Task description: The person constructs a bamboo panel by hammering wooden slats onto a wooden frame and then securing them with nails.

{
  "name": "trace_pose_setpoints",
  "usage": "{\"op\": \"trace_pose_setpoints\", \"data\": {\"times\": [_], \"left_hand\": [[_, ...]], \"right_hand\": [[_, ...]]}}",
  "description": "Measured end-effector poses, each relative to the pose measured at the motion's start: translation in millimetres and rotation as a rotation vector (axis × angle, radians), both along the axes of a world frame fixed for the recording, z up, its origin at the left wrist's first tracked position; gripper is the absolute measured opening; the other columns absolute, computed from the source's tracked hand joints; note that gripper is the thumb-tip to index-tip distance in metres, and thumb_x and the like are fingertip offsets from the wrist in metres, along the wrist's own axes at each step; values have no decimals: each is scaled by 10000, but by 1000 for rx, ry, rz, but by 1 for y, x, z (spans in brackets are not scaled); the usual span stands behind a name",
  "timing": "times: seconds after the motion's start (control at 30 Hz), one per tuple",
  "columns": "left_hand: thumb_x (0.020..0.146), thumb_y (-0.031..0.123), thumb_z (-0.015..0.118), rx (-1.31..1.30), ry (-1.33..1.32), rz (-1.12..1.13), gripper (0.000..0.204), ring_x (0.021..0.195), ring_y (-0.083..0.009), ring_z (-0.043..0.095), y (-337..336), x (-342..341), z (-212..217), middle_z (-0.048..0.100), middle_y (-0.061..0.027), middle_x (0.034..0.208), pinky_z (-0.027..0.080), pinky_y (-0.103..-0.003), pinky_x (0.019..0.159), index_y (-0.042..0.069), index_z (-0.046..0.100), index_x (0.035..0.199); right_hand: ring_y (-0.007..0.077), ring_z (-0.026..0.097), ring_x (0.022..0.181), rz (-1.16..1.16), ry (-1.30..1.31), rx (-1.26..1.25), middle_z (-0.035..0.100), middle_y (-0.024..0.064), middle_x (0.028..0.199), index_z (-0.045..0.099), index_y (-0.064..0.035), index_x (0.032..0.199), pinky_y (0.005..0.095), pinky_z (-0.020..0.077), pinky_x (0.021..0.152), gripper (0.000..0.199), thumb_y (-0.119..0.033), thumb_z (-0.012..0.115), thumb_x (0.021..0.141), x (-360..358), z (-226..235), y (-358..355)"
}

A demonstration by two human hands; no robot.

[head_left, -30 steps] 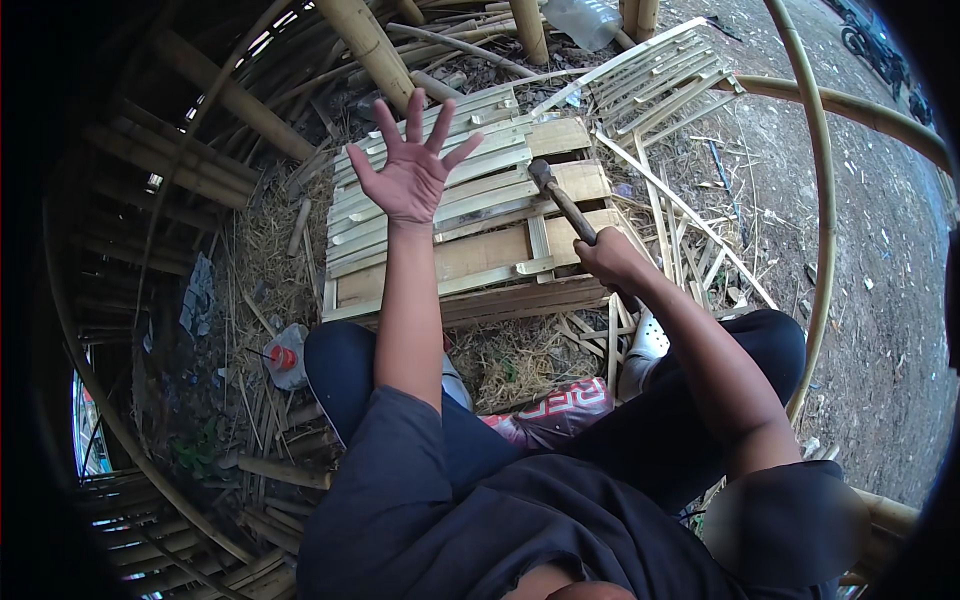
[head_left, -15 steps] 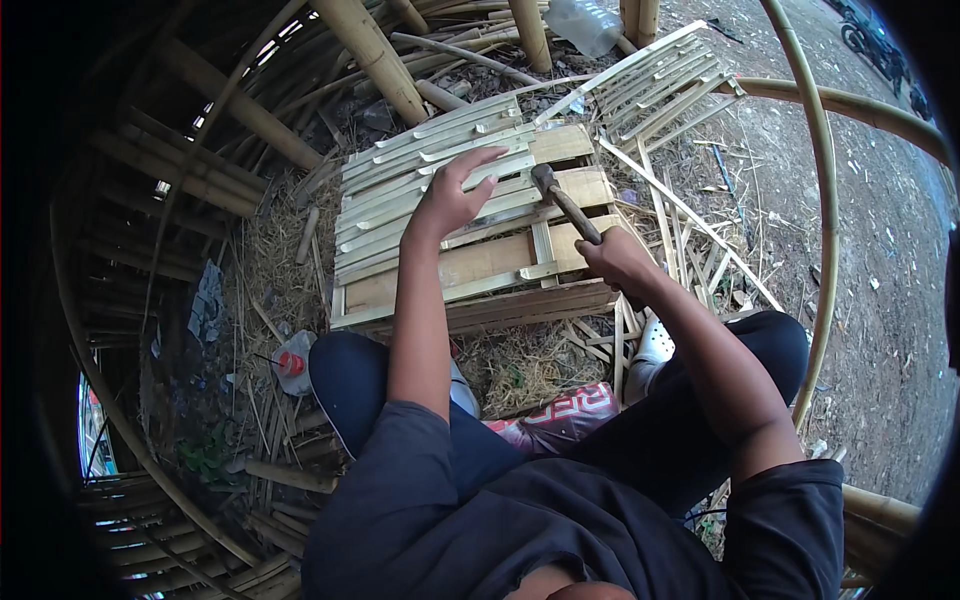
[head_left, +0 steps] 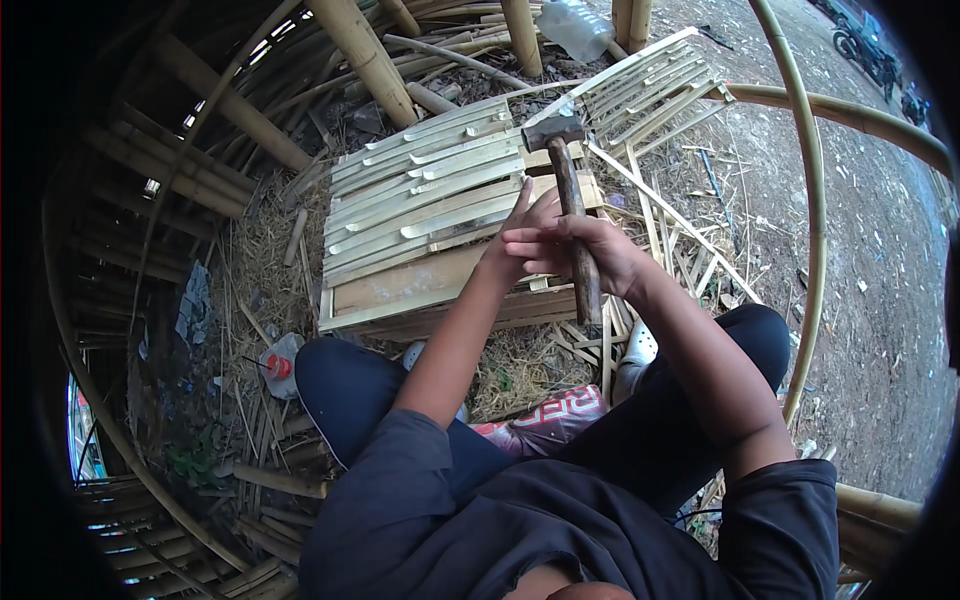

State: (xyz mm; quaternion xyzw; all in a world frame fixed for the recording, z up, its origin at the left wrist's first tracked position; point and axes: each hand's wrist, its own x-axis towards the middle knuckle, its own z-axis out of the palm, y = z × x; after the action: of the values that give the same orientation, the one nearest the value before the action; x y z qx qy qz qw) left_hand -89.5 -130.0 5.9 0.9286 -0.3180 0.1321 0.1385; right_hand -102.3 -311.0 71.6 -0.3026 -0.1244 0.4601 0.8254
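Observation:
A hammer [head_left: 570, 188] with a dark metal head and brown wooden handle hangs in my right hand [head_left: 608, 252]. Its head points away from me, and the handle is caught between thumb and palm. The fingers of that hand reach left across my left hand [head_left: 520, 216], whose fingers are stretched out and apart. Whether anything small lies between the hands is hidden. Both hands are above the near right part of a slatted bamboo panel [head_left: 400, 212], made of pale split strips across wooden boards.
A second bamboo lattice [head_left: 650, 90] leans at the far right, beside loose strips [head_left: 670, 215]. Bamboo poles [head_left: 365, 60] rise at the back, near a clear plastic jug [head_left: 575, 30]. A plastic container with red [head_left: 280, 366] stands left of my knee; a printed sack [head_left: 550, 420] lies between my legs.
My left hand has moved right and nearer, off the strips, to meet my right hand. The right hand has lifted the hammer off the boards and opened its fingers partly around the handle.

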Motion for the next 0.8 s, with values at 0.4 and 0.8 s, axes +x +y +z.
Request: {"op": "trace_pose_setpoints", "data": {"times": [0.4,0.8], "left_hand": [[823,50,609,385,422,-18,156,1033,-320,688,-25,-20,2,724,-194,990,500,-419,997,19,701,946],[878,-16,527,-198,400,-12,281,1200,-329,623,-19,-15,26,730,-136,1106,465,-438,1087,39,739,1055]], "right_hand": [[371,667,1168,-79,0,-207,560,350,1348,490,179,1221,399,547,1036,391,-101,463,949,11,4,-4],[236,712,756,-360,-309,-824,706,183,1095,649,117,1092,347,610,703,317,-156,656,930,50,-31,-37]]}}
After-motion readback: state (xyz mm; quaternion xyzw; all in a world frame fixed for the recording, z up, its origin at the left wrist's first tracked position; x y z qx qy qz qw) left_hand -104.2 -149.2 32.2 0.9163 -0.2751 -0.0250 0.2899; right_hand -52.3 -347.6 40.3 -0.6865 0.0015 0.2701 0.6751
